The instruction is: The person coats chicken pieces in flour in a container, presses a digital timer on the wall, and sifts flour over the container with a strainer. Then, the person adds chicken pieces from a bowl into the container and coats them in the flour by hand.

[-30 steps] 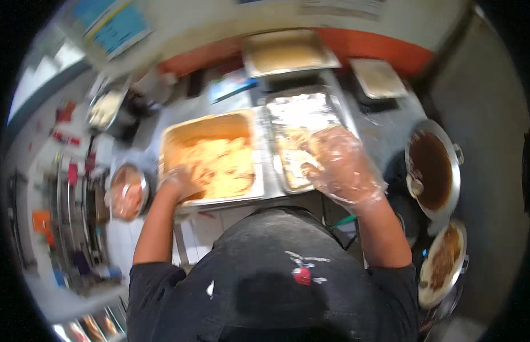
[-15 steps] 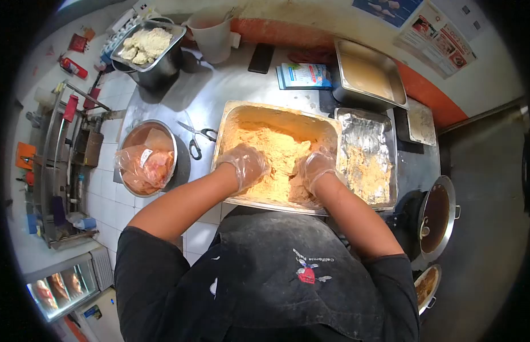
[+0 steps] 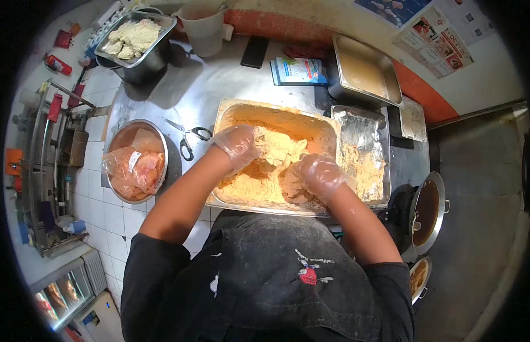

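Note:
A deep metal pan (image 3: 220,122) of orange-tinted flour (image 3: 242,191) lies in front of me. My left hand (image 3: 239,145), in a clear plastic glove, is raised at the pan's left side, its fingers closed on clumpy floured chicken (image 3: 276,149). Lower on the right, my gloved right hand (image 3: 321,174) curls around the near end of the same floured mass. Flour hides the fingertips of both hands and the exact outline of the pieces.
Scissors (image 3: 188,137) and a bowl (image 3: 165,179) with bagged raw meat (image 3: 141,168) are to the left. A floury tray (image 3: 362,122) adjoins the pan's right side. Behind are a tray of battered pieces (image 3: 134,39), a jug (image 3: 202,31), a phone (image 3: 255,52) and a liquid-filled pan (image 3: 362,71).
My left hand has risen toward the pan's far side, lifting floured chicken out of the flour. My right hand has turned and moved slightly nearer to me. The view has shifted a little.

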Tool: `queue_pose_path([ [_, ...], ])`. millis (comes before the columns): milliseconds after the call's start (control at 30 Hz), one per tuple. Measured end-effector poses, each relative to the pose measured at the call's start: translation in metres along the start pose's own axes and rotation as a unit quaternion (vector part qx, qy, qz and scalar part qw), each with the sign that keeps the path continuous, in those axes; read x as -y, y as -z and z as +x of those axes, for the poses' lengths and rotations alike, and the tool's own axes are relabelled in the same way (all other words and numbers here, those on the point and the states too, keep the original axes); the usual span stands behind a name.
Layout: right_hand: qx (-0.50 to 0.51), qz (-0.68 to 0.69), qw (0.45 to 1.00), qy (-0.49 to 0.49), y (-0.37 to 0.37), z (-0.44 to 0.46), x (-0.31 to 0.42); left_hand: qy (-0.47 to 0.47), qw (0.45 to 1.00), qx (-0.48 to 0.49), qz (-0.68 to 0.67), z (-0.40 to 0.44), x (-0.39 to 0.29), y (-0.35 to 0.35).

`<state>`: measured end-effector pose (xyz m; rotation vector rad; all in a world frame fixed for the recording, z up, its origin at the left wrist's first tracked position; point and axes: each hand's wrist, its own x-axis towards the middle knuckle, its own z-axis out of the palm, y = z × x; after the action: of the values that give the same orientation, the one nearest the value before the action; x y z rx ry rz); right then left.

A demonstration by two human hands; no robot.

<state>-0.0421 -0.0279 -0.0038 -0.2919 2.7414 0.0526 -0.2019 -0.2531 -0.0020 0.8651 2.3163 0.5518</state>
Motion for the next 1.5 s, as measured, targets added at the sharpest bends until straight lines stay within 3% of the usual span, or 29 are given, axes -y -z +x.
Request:
queue_pose_path([
  [33,-0.022,0.008,1.000,-0.011,-0.001,-0.004,-0.003,-0.019,0.999,-0.038,0.013,-0.002,-0.001,-0.001],
  [133,-0.143,0.166,0.973,-0.071,0.002,-0.022,-0.003,-0.004,1.000,0.014,0.001,0.000,-0.011,0.008],
  [233,-0.076,0.372,0.912,-0.157,0.009,-0.024,-0.003,-0.055,0.995,0.028,-0.073,0.001,-0.014,0.004],
  [333,-0.171,0.691,0.684,-0.159,0.018,-0.029,0.009,-0.122,0.981,-0.052,-0.139,-0.014,-0.017,0.005],
  [367,-0.139,0.733,0.637,-0.193,0.024,-0.029,0.006,-0.147,0.962,-0.080,-0.215,-0.016,-0.018,-0.001],
  [433,-0.211,0.772,0.579,-0.155,0.028,-0.029,0.009,-0.193,0.902,-0.132,-0.363,-0.017,-0.023,-0.017],
  [467,-0.247,0.788,0.548,-0.136,0.030,-0.028,0.013,-0.172,0.911,-0.130,-0.353,-0.017,-0.030,-0.025],
  [500,-0.242,0.787,0.551,-0.133,0.036,-0.027,0.020,-0.150,0.919,-0.129,-0.342,-0.015,-0.040,-0.032],
  [600,-0.259,0.540,0.798,-0.062,0.018,-0.005,0.023,-0.083,0.968,-0.082,-0.221,-0.003,-0.064,-0.051],
  [633,-0.241,0.404,0.875,-0.114,0.038,-0.009,0.033,-0.073,0.982,-0.044,-0.167,0.001,-0.062,-0.058],
  [667,-0.219,0.538,0.803,-0.135,0.024,-0.002,0.031,-0.063,0.992,-0.004,-0.112,0.003,-0.061,-0.063],
  [733,-0.163,0.764,0.601,-0.168,-0.016,0.019,0.021,-0.073,0.994,0.019,-0.079,-0.019,-0.081,-0.030],
  [767,-0.201,0.858,0.425,-0.209,-0.009,0.020,0.026,-0.078,0.995,0.030,-0.062,-0.028,-0.087,-0.017],
  [800,-0.230,0.723,0.621,-0.197,-0.011,0.018,0.020,-0.087,0.993,-0.033,-0.075,-0.030,-0.078,-0.021],
  [833,-0.247,0.546,0.781,-0.175,-0.015,0.015,0.010,-0.095,0.987,-0.096,-0.088,-0.032,-0.060,-0.026],
  [867,-0.243,0.363,0.893,-0.111,0.005,0.006,0.007,-0.104,0.977,-0.159,-0.099,-0.035,-0.044,-0.025],
  [900,-0.268,0.159,0.949,-0.054,0.024,-0.003,0.005,-0.092,0.974,-0.172,-0.111,-0.039,-0.032,-0.021],
  [1000,-0.309,0.228,0.923,-0.008,0.022,-0.011,-0.008,-0.076,0.969,-0.195,-0.128,-0.052,-0.003,-0.012],
  [1033,-0.158,0.162,0.974,-0.018,0.035,-0.013,-0.014,-0.084,0.971,-0.191,-0.119,-0.057,0.006,-0.013],
  [1167,-0.137,0.107,0.984,-0.038,0.016,-0.001,-0.017,-0.121,0.956,-0.198,-0.178,-0.065,0.017,-0.034],
  [1267,-0.127,0.152,0.980,0.029,0.020,-0.008,-0.005,-0.121,0.961,-0.186,-0.164,-0.072,0.018,-0.043],
  [1300,-0.106,0.209,0.972,0.004,0.035,-0.010,-0.007,-0.125,0.964,-0.185,-0.144,-0.073,0.019,-0.044],
  [1400,-0.065,0.195,0.976,-0.074,0.067,-0.023,-0.013,-0.124,0.964,-0.182,-0.148,-0.077,0.014,-0.043],
  [1433,-0.071,0.257,0.963,-0.028,0.067,-0.028,-0.012,-0.122,0.964,-0.176,-0.159,-0.081,0.012,-0.042],
  [1500,-0.123,0.214,0.968,-0.050,0.041,-0.023,-0.020,-0.069,0.979,-0.133,-0.137,-0.088,0.008,-0.035],
])
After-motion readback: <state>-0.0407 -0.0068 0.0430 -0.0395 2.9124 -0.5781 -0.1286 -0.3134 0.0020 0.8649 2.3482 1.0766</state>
